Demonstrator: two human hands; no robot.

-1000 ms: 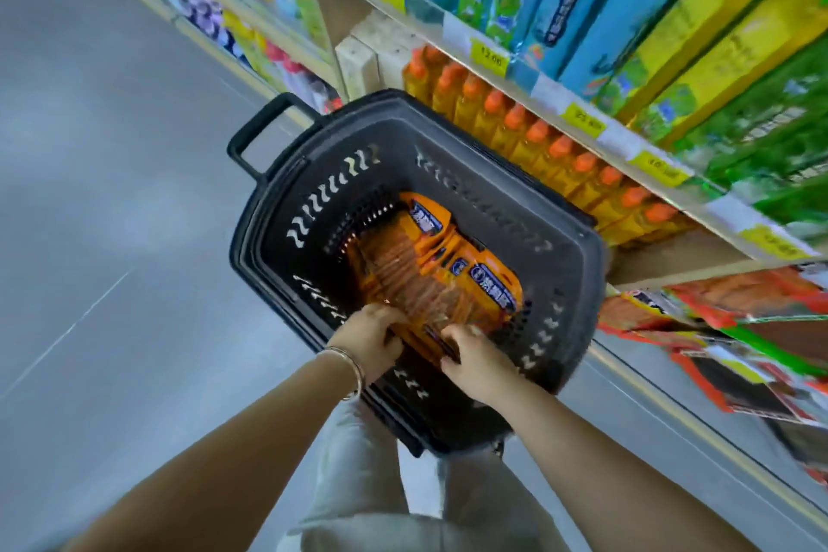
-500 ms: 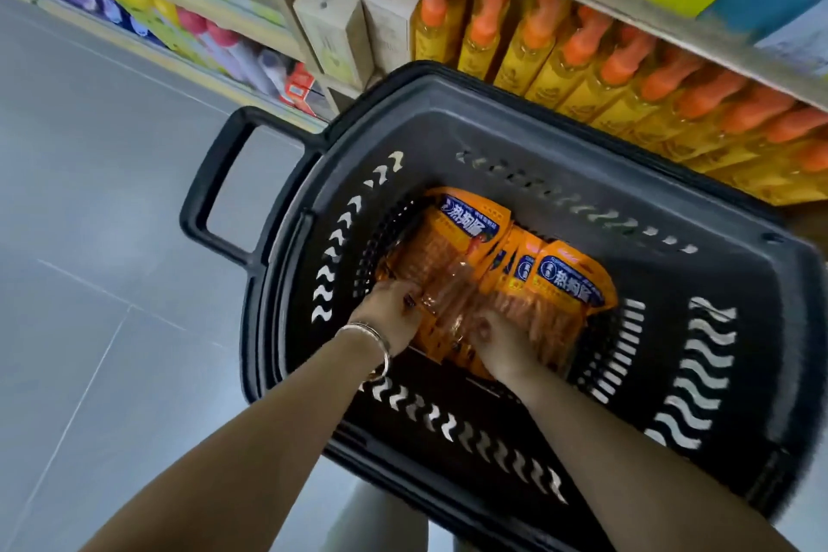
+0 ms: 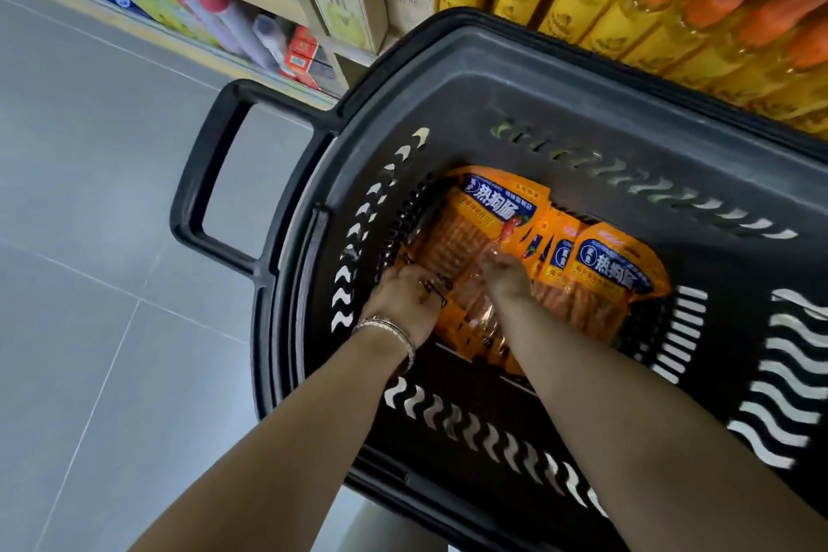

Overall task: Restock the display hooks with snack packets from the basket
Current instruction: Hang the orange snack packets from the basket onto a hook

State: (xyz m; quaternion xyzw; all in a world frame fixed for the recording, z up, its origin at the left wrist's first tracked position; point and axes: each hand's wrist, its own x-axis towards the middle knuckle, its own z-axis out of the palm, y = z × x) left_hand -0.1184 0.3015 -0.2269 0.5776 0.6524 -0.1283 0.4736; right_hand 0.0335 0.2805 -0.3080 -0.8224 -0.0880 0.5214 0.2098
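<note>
Reaching down into the black basket, the left hand, a bracelet at its wrist, curls its fingers over the near edge of the orange snack packets lying in the basket's bottom. Just beside it, the right hand bunches its fingertips on one packet's clear film, pinching it. More packets lie to that hand's right. Beyond the fingertips, past the rim, yellow bottles with orange caps stand in rows.

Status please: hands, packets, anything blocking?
Left hand grips packets, right hand on them, grip unclear. Packets in basket. Hooks not in view.
</note>
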